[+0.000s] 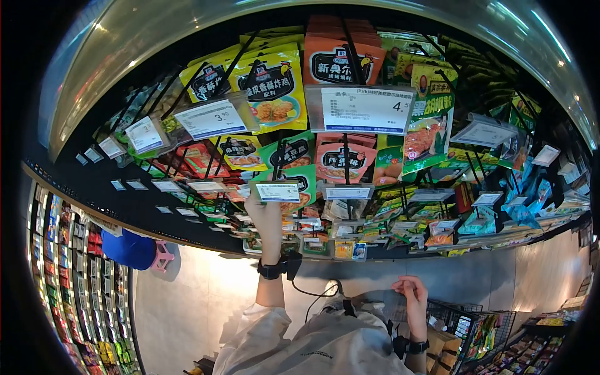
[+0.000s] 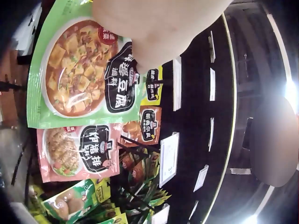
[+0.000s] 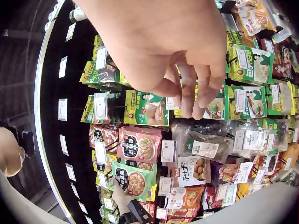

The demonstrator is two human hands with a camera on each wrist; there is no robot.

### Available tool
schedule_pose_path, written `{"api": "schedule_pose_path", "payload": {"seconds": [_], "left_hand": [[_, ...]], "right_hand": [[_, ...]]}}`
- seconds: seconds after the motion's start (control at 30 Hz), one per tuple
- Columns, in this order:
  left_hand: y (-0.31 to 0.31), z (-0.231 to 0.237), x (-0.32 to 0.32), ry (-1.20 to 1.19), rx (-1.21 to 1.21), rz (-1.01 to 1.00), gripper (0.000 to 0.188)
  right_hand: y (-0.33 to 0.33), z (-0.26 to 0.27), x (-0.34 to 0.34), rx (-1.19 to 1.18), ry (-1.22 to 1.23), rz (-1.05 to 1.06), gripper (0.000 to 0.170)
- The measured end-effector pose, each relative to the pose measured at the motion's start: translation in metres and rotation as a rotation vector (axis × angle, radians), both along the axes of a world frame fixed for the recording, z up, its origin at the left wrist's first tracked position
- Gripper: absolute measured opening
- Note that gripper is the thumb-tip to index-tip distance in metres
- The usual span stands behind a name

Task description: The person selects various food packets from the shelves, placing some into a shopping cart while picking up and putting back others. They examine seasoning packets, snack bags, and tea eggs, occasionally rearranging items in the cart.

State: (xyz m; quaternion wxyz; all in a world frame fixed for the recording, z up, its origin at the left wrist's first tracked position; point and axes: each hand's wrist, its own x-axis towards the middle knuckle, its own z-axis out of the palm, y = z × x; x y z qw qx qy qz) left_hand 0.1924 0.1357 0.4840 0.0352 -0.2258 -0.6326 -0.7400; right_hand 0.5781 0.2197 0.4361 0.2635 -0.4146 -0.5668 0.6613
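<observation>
My left hand (image 1: 265, 215) is raised to the rack and grips the edge of a green mapo tofu seasoning packet (image 2: 77, 70), its fingertips mostly hidden. From the right wrist camera, that hand (image 3: 122, 200) appears at the packet's lower corner. A price tag (image 1: 278, 192) overlaps the packet, and a similar green packet (image 1: 287, 151) hangs behind it. Beside it hangs a pink pork chop seasoning packet (image 2: 79, 151). Low at my side, away from the rack, my right hand (image 1: 412, 297) hangs with loosely bent fingers and holds nothing.
Yellow fried chicken seasoning packets (image 1: 272, 90) and orange packets (image 1: 337, 59) hang above on hooks, with price tags sticking out in front. A black wire basket (image 1: 462, 328) stands at the lower right. On the left are another stocked shelf (image 1: 81, 269) and a pink stool (image 1: 162, 256).
</observation>
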Motion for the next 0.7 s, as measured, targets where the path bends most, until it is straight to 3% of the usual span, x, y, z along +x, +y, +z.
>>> {"api": "schedule_pose_path", "payload": {"seconds": [0.2,0.27,0.3,0.4,0.43,0.53,0.67,0.7], "left_hand": [[0.005,-0.015,-0.013,-0.160,-0.066,0.022,0.033],[0.016,-0.051,-0.035,-0.027,0.027,0.089,0.034],[0.021,-0.047,-0.035,0.038,0.073,0.120,0.035],[0.031,-0.034,-0.021,-0.068,0.271,0.028,0.033],[0.026,-0.033,-0.027,-0.002,0.066,0.032,0.033],[0.039,-0.023,-0.012,0.041,0.008,0.257,0.038],[0.040,-0.023,-0.014,0.052,0.034,0.217,0.043],[0.047,-0.031,-0.024,0.251,0.122,0.300,0.043]], "right_hand": [[-0.003,0.005,0.002,0.012,-0.004,0.000,0.023],[-0.003,0.005,0.003,0.012,-0.011,0.000,0.023],[-0.003,0.005,0.005,0.013,-0.015,-0.004,0.023],[-0.002,0.003,0.011,0.014,-0.015,-0.016,0.023],[-0.002,0.002,0.014,0.013,-0.008,-0.020,0.023],[0.000,-0.001,0.024,0.009,0.021,-0.043,0.024],[0.003,-0.002,0.040,0.020,0.018,-0.070,0.025],[0.004,-0.002,0.046,0.044,-0.007,-0.070,0.026]]}}
